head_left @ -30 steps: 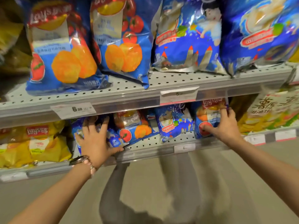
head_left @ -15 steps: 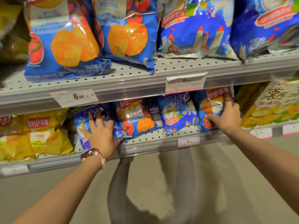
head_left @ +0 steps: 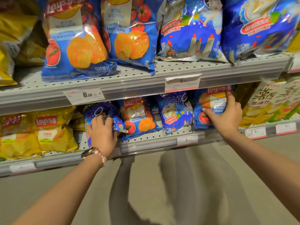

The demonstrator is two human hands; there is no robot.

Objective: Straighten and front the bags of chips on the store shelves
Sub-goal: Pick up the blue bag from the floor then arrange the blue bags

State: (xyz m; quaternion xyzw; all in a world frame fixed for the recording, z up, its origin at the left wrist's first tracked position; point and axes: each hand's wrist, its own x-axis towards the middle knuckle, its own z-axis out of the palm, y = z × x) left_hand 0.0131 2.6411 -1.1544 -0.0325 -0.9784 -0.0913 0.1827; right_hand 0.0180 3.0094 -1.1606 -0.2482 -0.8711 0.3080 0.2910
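Two hands on the lower shelf (head_left: 151, 143) right now, both busy with small blue bags. Left hand (head_left: 102, 133) at about 8 o'clock of the frame, fingers curled over the front of a dark blue starry bag (head_left: 99, 111), crumpling the foil a bit; bag leaning, bottom corner poking out at 3 o'clock of the hand. Watch and bead bracelet (head_left: 95, 153) on that wrist. Right hand (head_left: 227, 115) at roughly 3 o'clock, clamped on a blue tomato Lay's bag (head_left: 211, 101): thumb across the front at the tomato picture, index finger stretched up along the bag's right edge to the logo. Bag upright, top tucked under the upper shelf (head_left: 129, 88) lip.

Between the two: another tomato Lay's bag (head_left: 138, 117), tilted, just beside the left hand's bag, then a blue castle bag (head_left: 175, 114) just left of the right hand's one. Not touched by either hand.

Yellow Lay's bags (head_left: 48, 132) at 9 o'clock, yellow-and-white bags (head_left: 274, 103) out at 3 o'clock. Upstairs, big tomato bags (head_left: 78, 39) at 11 o'clock and big castle bags (head_left: 191, 30) at 1 o'clock. Price tags (head_left: 84, 95) along both shelf edges, one reading 6.50.
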